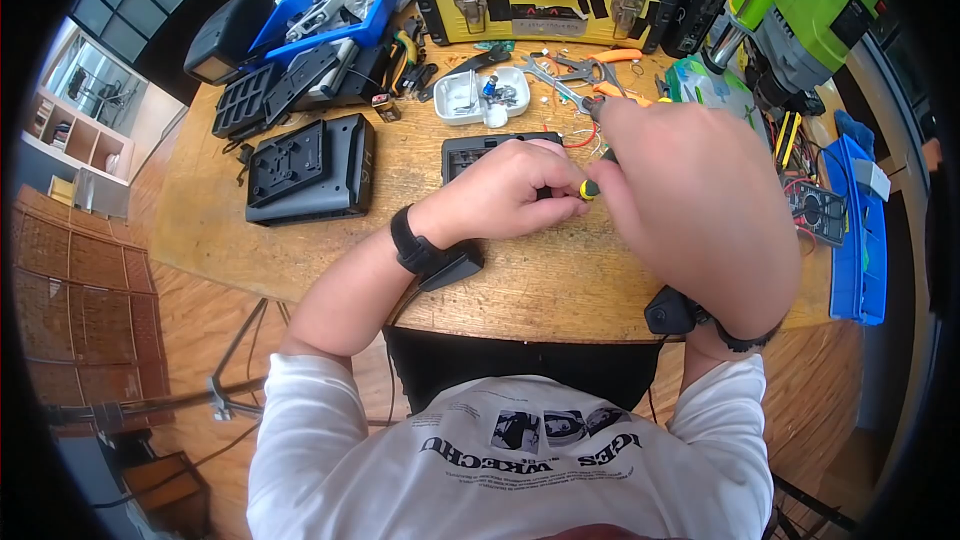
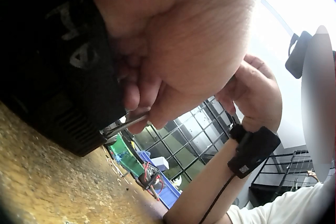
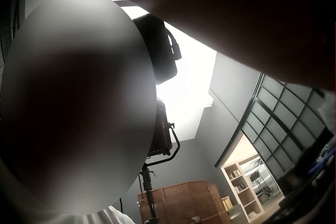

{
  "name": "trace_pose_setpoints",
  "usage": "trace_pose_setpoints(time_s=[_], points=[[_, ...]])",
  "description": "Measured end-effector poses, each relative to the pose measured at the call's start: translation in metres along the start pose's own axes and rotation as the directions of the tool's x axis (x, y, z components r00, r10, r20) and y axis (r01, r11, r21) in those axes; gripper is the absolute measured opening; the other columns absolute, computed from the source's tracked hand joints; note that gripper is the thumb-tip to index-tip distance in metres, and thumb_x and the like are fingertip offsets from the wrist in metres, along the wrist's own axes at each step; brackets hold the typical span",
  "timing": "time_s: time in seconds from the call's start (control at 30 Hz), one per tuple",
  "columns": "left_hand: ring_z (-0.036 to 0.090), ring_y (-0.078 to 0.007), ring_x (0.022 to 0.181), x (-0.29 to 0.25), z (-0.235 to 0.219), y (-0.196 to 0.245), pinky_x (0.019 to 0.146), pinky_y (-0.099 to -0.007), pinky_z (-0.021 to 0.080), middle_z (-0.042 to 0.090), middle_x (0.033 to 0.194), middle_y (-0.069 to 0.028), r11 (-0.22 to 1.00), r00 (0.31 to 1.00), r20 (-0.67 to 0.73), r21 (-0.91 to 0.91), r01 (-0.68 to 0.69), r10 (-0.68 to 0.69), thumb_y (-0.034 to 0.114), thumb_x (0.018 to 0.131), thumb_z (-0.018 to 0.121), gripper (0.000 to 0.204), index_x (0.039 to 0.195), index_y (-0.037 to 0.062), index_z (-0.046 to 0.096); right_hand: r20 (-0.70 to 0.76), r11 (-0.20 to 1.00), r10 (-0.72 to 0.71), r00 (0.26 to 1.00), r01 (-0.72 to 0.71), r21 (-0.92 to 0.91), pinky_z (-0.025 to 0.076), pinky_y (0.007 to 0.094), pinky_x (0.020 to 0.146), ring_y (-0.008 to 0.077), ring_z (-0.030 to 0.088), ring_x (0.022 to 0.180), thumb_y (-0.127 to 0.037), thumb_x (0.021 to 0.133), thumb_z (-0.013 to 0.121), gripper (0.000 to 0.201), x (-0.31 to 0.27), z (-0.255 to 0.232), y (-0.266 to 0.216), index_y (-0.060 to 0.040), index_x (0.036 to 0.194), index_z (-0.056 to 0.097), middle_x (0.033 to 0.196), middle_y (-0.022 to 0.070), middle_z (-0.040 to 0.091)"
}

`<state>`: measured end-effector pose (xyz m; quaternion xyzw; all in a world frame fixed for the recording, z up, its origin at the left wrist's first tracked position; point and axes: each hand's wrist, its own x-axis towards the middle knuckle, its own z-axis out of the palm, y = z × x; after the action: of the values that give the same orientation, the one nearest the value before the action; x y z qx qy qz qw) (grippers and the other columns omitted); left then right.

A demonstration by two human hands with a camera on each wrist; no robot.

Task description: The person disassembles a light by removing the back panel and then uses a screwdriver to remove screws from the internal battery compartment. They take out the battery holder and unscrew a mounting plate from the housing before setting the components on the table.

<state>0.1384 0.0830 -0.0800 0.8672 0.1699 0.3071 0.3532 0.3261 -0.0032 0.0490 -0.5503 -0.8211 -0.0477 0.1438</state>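
A black device [image 1: 470,152] lies on the table under my left hand [image 1: 505,190]; its dark casing [image 2: 63,77] fills the left side of the left wrist view. My right hand [image 1: 700,200] is curled round the yellow and dark handle of a screwdriver [image 1: 590,189], which points toward the device. The curled fingers of my left hand [image 2: 173,40] pinch the metal shaft [image 2: 125,126] close to the casing's edge. My right hand [image 2: 258,88] is raised behind it. In the right wrist view the work is hidden.
White trays with small parts [image 1: 480,93], pliers [image 1: 600,70] and a yellow-black toolbox [image 1: 545,0] stand beyond the hands. Another black device [image 1: 345,165] lies at left. A green drill press [image 1: 810,25], multimeter [image 1: 818,210] and blue bin [image 1: 858,260] are at right.
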Motion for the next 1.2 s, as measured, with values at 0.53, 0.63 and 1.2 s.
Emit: trace_pose_setpoints(time_s=[0.53, 0.63, 1.2], points=[[0.067, -0.0312, 0.082, 0.000, -0.002, 0.002, 0.074, -0.0402, 0.054, 0.070, 0.083, -0.0145, 1.000, 1.000, 0.017, 0.009, -0.013, 0.013, 0.009, 0.085, 0.076, 0.015, 0.098, 0.0024, 0.075, -0.084, 0.996, -0.091, 0.992, 0.091, 0.000, 0.049, 0.0500, 0.068, 0.0401, 0.065, 0.078, -0.013, 0.083, 0.074, 0.019, -0.003, 0.003, 0.001, -0.0024, 0.092, 0.061, 0.080, 0.0169, 0.065], [0.067, -0.0311, 0.082, 0.000, 0.000, 0.002, 0.074, -0.0404, 0.054, 0.070, 0.083, -0.0144, 1.000, 1.000, -0.011, -0.005, -0.016, 0.016, 0.009, 0.085, 0.076, 0.015, 0.099, 0.0026, 0.075, -0.064, 0.990, -0.138, 0.988, 0.136, -0.026, 0.049, 0.0501, 0.068, 0.0395, 0.066, 0.079, -0.013, 0.083, 0.073, 0.019, -0.002, 0.002, 0.002, -0.0025, 0.092, 0.061, 0.081, 0.0164, 0.065], [0.068, -0.0315, 0.084, 0.000, 0.000, 0.004, 0.076, -0.0397, 0.055, 0.071, 0.085, -0.0141, 1.000, 1.000, -0.008, -0.008, -0.004, 0.004, 0.009, 0.085, 0.074, 0.013, 0.098, 0.0034, 0.075, -0.049, 0.992, -0.122, 0.991, 0.121, -0.015, 0.050, 0.0500, 0.070, 0.0393, 0.066, 0.083, -0.013, 0.082, 0.072, 0.020, -0.001, 0.008, 0.000, -0.0026, 0.094, 0.060, 0.085, 0.0155, 0.064]])
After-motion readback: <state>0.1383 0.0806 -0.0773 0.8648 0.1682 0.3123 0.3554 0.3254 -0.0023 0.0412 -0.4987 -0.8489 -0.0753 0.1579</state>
